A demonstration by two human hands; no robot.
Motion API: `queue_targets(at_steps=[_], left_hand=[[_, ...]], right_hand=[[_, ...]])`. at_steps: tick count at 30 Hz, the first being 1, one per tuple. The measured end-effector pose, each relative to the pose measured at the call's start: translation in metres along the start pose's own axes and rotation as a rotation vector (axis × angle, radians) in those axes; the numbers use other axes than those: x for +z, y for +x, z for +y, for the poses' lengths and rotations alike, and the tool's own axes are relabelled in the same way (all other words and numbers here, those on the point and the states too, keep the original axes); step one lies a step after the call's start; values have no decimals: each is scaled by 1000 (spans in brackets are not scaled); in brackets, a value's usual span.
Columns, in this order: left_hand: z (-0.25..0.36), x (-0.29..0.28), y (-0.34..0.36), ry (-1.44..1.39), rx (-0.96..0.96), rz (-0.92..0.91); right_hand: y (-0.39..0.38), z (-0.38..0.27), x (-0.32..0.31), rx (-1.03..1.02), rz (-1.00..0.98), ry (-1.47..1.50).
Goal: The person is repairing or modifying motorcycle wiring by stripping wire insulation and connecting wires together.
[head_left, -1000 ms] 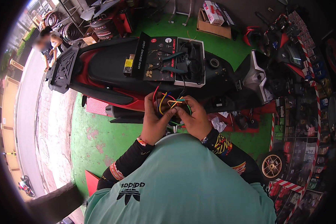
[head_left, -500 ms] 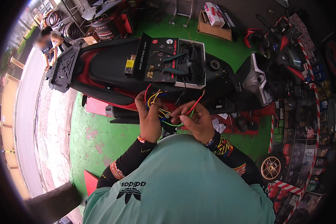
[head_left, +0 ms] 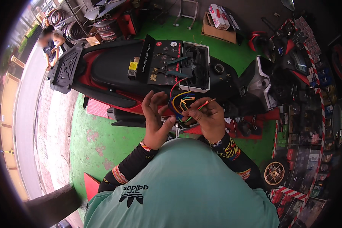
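My left hand [head_left: 156, 123] is raised at the scooter's near side, fingers apart and curled slightly, left of a bundle of coloured wires [head_left: 180, 100]. My right hand [head_left: 209, 121] pinches the wires, with red and green strands passing through its fingers. Behind them is the black and red scooter's seat [head_left: 114, 66], carrying an opened product box [head_left: 161, 53] with green-handled pliers [head_left: 180, 72] and dark parts in it. A small yellow-labelled box [head_left: 133, 65] sits left of it.
Another person [head_left: 49, 47] is by the rear rack [head_left: 66, 68]. A cardboard box [head_left: 218, 32] stands beyond the scooter. At right are glass display cases [head_left: 311, 133] and a gold-rimmed wheel [head_left: 274, 173]. A road [head_left: 21, 144] runs along the left.
My left hand has released the wires and opened its fingers. The bundle has moved right with my right hand, which has shifted slightly right and still holds it.
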State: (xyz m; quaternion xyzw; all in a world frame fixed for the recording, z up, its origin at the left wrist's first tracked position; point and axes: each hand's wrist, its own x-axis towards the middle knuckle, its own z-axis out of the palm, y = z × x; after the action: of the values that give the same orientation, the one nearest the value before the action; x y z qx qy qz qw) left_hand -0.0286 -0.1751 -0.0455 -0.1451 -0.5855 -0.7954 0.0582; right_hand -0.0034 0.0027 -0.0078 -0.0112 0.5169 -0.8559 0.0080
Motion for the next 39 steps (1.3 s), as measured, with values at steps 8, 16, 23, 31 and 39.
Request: queue_targets(at_steps=[8,16,23,31,39], left_hand=[[14,5,11,622,347,-244],[4,-12,8,645,246,-328],[10,-7,8,606,26,-363],[10,-1,11,450,25,-337],[23,9,20,395,-135,-265]], right_hand=[[3,-7,6,-47,-29,-103],[7,-24,8,-3,-144,-226],[16,-29,1,1,-249,-461],[17,-15,10,17,-69,-235],[16,-18,15,-21,58,-151]])
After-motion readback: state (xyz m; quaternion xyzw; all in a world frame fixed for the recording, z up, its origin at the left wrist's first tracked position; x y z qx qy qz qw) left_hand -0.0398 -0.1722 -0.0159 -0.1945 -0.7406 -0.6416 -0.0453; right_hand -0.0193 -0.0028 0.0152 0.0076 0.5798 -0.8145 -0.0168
